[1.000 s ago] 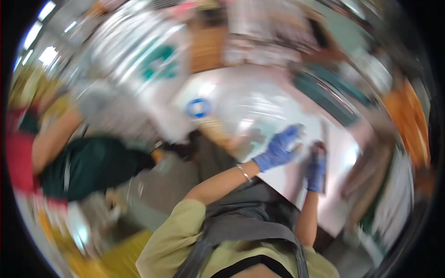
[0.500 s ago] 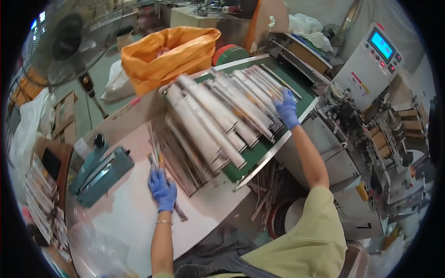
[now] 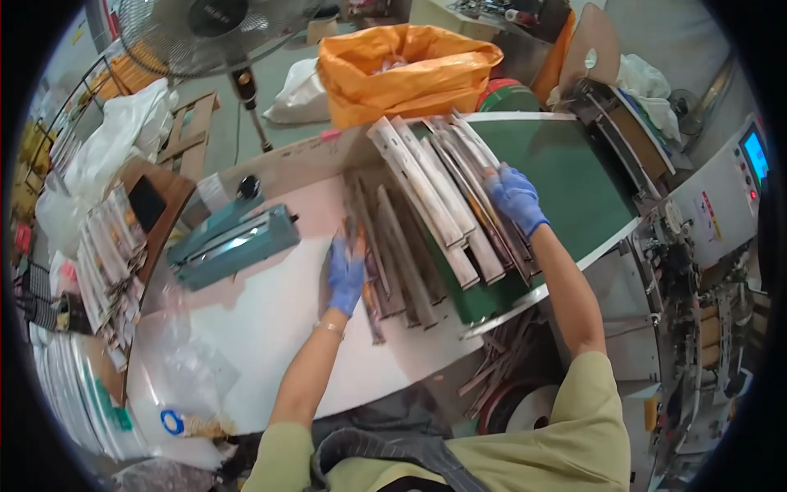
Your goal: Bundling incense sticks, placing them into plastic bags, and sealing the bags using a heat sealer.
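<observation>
Head view: both hands in blue gloves, working a fan of long flat sleeved packets.

Left hand (image 3: 346,277) lies palm-down on the white table (image 3: 270,328), fingers together and extended, pressing on a few thin packets (image 3: 370,283) at the left end of the spread. Not clear whether anything is pinched under the palm.

Right hand (image 3: 515,197) rests on top of the packet row (image 3: 447,205) lying on the green conveyor belt (image 3: 574,176), fingers curled down onto the packets' upper ends; can't tell whether it grips one or just holds them flat.

Packets overlap like shingles, running diagonally from the belt's near end toward the table. More dark packets (image 3: 410,262) sit between the two hands, half on the table.

Around: teal heat sealer (image 3: 234,242) left of the left hand, well apart. Orange bag (image 3: 406,70) behind the belt. Standing fan (image 3: 209,20) top left. Machine with control panel (image 3: 750,160) on the right. Clear plastic bags (image 3: 176,369) on the table's near left corner.
</observation>
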The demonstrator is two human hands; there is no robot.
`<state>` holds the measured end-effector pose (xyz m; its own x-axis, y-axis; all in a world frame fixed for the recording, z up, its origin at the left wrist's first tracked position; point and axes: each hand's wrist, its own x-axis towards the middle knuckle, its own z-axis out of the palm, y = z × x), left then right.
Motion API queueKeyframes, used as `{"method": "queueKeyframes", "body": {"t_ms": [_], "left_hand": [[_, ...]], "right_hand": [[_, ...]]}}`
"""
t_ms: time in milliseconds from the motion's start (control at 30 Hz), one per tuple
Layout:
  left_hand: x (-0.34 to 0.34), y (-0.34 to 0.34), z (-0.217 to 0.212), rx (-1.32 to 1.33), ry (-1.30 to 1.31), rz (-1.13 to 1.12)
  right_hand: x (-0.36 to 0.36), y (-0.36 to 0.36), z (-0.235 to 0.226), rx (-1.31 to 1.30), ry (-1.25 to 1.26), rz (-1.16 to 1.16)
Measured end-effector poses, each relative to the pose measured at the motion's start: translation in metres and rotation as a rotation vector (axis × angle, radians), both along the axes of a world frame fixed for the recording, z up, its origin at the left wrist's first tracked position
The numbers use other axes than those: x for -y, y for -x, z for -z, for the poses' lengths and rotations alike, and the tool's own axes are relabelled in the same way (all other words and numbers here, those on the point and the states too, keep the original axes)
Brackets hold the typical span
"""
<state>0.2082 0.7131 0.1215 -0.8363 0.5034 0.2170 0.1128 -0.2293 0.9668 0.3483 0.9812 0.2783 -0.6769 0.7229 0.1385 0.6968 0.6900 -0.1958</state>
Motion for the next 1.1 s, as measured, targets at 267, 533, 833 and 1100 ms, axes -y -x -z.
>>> {"method": "queueKeyframes", "body": {"t_ms": [267,533,833,1100], "left_hand": [[0.007,0.047,-0.028,0.324,0.458,-0.171],[0.054,0.061,-0.030,0.171,0.562,-0.032],[0.256,-0.143,-0.031,0.380,0.214,0.040],[0.274,-0.087,-0.127,0.093,-0.150,0.021]], "right_hand": [[0.174,0.109,0.026,0.036,0.212,-0.143],[0.095,0.130,0.218,-0.708,1.292,-0.430],[0.332,-0.052,0.114,-0.283,1.404,-0.362],[0.342,-0.025,0.090,-0.602,1.562,-0.392]]}}
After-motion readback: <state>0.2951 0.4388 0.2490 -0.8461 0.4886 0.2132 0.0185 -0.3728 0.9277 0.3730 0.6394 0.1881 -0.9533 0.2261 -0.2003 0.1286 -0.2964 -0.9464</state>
